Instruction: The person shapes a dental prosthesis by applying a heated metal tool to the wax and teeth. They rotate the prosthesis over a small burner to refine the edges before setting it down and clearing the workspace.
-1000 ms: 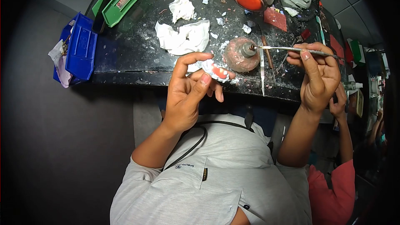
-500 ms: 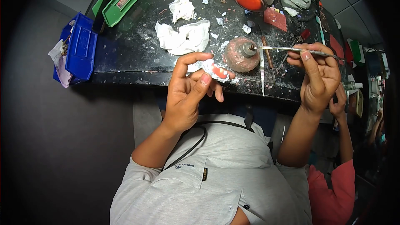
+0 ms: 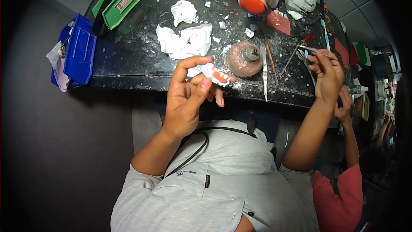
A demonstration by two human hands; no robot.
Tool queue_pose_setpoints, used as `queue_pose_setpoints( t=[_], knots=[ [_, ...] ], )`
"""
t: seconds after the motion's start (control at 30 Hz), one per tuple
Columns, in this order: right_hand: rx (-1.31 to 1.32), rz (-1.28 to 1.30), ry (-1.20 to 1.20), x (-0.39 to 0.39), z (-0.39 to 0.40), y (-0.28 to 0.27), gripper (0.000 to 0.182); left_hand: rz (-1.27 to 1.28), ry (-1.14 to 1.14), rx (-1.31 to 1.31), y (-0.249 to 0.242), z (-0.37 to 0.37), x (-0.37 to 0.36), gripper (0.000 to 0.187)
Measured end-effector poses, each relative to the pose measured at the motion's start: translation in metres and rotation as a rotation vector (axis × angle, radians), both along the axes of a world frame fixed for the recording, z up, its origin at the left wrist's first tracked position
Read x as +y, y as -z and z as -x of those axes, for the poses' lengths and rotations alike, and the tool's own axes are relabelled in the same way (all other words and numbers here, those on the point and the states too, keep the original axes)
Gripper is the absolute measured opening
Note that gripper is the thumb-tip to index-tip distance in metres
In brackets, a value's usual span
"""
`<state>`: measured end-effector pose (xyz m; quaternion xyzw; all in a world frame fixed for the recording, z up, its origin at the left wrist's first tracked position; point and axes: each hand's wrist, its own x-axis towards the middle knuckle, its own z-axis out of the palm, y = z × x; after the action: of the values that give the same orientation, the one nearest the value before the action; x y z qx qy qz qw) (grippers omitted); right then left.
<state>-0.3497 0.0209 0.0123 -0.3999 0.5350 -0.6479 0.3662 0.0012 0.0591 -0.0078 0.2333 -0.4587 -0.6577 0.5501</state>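
Observation:
My left hand [image 3: 185, 103] pinches a small dental model [image 3: 220, 76] of white plaster with pink wax and a few teeth, held over the table's front edge. In my right hand [image 3: 328, 75] is a thin metal wax carver [image 3: 312, 50], gripped between thumb and fingers, its tip pointing left. Between the hands stands a round glass spirit lamp [image 3: 243, 63], smeared with pink, with a metal neck; I cannot make out a flame. Beside the lamp lie a silver knife [image 3: 264, 77] and a brown-handled tool [image 3: 269, 51].
Crumpled white paper [image 3: 184, 38] and plaster crumbs lie on the black table [image 3: 124, 66]. Blue [image 3: 80, 56] and green [image 3: 124, 4] bins stand left. Behind are a red-faced round object [image 3: 252, 3] and pink wax sheet [image 3: 279, 22]. Another person's hand [image 3: 342, 105] is at right.
My right hand has drawn the wax carver's tip away from the lamp's neck, to the right, and tilted it. My left hand still holds the dental model; the whole view has shifted slightly.

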Motion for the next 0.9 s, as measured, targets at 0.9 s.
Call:
queue_pose_setpoints(
  t=[0.9],
  knots=[
    [0.280,0.330,-0.018,-0.025,-0.093,-0.042,0.019,-0.005,0.001,0.008,-0.001,-0.003,0.001,0.034]
  ],
)
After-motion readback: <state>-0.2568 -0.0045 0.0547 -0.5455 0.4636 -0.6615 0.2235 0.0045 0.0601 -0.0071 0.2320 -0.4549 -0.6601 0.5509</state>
